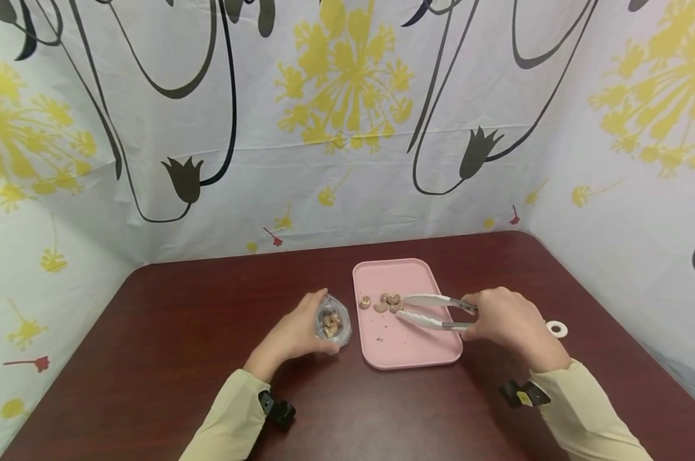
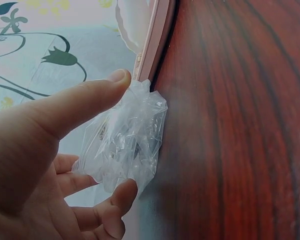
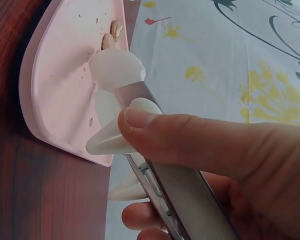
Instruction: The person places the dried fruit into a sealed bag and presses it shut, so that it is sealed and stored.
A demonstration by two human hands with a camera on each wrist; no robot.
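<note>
Left of the pink tray, on the tabletop, sits a clear plastic bag, mouth up, with several cashew-like nuts inside it. Left hand is bent round the bag in a wide C, thumb along the near side and fingers along the far side; it appears to steady the bag rather than squeeze it. Bag stands apart from the tray's left edge.

Right hand reaches over the tray's right edge and grips the tongs, thumb pressed on one arm, fingers on the other. Tongs are parted partway, tips just right of a small cluster of nuts. Rightmost nut lies at the gap between the tips; cannot tell whether they touch it. One single nut lies apart from the cluster, close to the tray's left edge. Dark crumbs are scattered toward the near edge.

Step in hand, as judged: picking up a nut with the tongs, for transfer between tray and bag. Nuts lie in both places. Next move seems to call for closing the tips on one nut, lifting clear of the tray rim, and carrying it left over the bag mouth, with the left hand keeping that mouth spread.
</note>
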